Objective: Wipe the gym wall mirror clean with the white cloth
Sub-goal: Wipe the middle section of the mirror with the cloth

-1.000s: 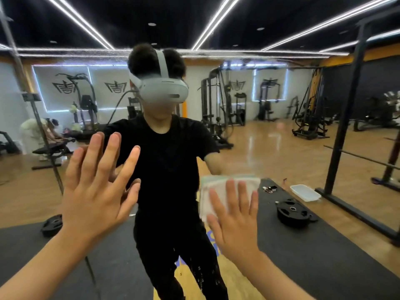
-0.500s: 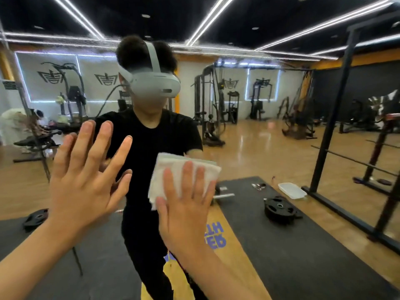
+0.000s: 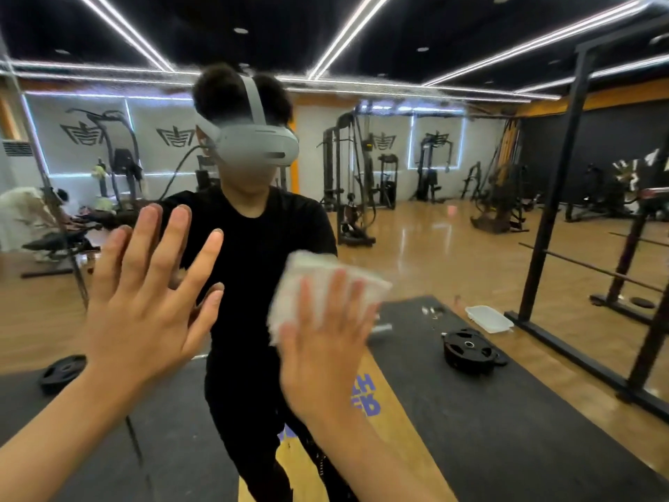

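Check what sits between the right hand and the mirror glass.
The white cloth: the right hand presses it flat against the mirror with straight fingers, as the head view shows. The left hand is spread on the mirror with nothing under it.

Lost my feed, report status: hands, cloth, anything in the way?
Left hand open, flat on mirror. Right hand open, pressing white cloth to mirror. Nothing in the way.

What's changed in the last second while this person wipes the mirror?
The right hand slid the folded white cloth leftward across the wall mirror, toward the left hand. Nothing was grabbed or released. The left hand stays flat on the mirror, fingers spread.
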Available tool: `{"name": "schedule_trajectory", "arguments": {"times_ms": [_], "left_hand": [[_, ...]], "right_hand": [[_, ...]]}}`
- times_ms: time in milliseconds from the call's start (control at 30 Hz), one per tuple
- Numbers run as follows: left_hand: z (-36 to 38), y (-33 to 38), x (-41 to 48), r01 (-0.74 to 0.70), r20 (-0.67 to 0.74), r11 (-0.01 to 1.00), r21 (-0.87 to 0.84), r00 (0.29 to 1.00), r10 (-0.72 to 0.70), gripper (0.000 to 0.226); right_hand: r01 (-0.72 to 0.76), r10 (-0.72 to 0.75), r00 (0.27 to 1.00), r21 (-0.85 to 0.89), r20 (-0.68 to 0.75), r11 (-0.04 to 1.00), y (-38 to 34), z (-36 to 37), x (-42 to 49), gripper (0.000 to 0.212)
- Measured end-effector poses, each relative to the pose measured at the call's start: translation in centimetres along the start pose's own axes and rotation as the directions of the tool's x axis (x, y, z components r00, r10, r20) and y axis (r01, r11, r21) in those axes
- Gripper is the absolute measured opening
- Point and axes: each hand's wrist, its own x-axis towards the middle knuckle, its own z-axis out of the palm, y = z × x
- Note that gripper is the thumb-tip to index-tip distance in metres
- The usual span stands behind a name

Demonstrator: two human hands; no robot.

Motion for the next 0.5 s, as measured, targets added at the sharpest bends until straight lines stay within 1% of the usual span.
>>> {"name": "schedule_trajectory", "arguments": {"times_ms": [33,67,100,133,167,233,300,367,400,433,500], "left_hand": [[-0.1,-0.1,0.0,-0.008,0.002,1.000,0.007,1.000,0.008,0.062],[-0.1,-0.2,0.0,-0.015,0.004,1.000,0.007,1.000,0.015,0.062],[0.0,-0.3,0.0,-0.019,0.001,1.000,0.007,1.000,0.019,0.062],[0.0,-0.3,0.1,-0.017,-0.006,1.000,0.008,1.000,0.017,0.061],[0.1,-0.2,0.1,-0.010,-0.014,1.000,0.012,1.000,0.010,0.061],[0.3,0.0,0.1,0.004,-0.013,1.000,0.020,1.000,-0.003,0.061],[0.3,0.1,0.2,0.003,-0.005,0.999,0.034,1.000,-0.003,0.062],[0.1,0.0,0.3,0.005,0.010,0.999,0.041,1.000,-0.005,0.062],[0.0,0.1,0.3,0.010,0.016,0.999,0.037,1.000,-0.010,0.062],[-0.1,0.1,0.3,0.014,0.020,0.999,0.029,1.000,-0.014,0.062],[-0.1,0.2,0.3,0.014,0.026,1.000,0.023,1.000,-0.015,0.062]], "right_hand": [[0.171,-0.171,0.983,0.004,0.068,0.985,-0.1,0.0,-0.9,0.060],[0.308,-0.308,0.946,0.010,0.103,0.951,1.4,-0.4,-0.6,0.057],[0.394,-0.392,0.914,-0.001,0.109,0.919,3.8,-1.2,0.5,0.056],[0.416,-0.411,0.907,-0.037,0.094,0.909,6.6,-2.1,2.2,0.056],[0.362,-0.359,0.932,-0.078,0.055,0.929,9.2,-3.2,4.5,0.057],[0.102,-0.106,0.994,-0.093,-0.040,0.990,13.1,-5.6,10.1,0.060],[-0.138,0.132,0.986,-0.052,-0.104,0.989,13.7,-7.5,15.6,0.064],[-0.274,0.270,0.951,-0.006,-0.154,0.962,11.1,-8.0,19.2,0.065],[-0.287,0.284,0.945,0.007,-0.161,0.958,9.0,-7.9,20.1,0.065],[-0.253,0.250,0.956,0.001,-0.154,0.968,6.5,-7.6,20.5,0.064],[-0.079,0.077,0.992,-0.011,-0.099,0.997,0.8,-6.4,19.6,0.062]]}}
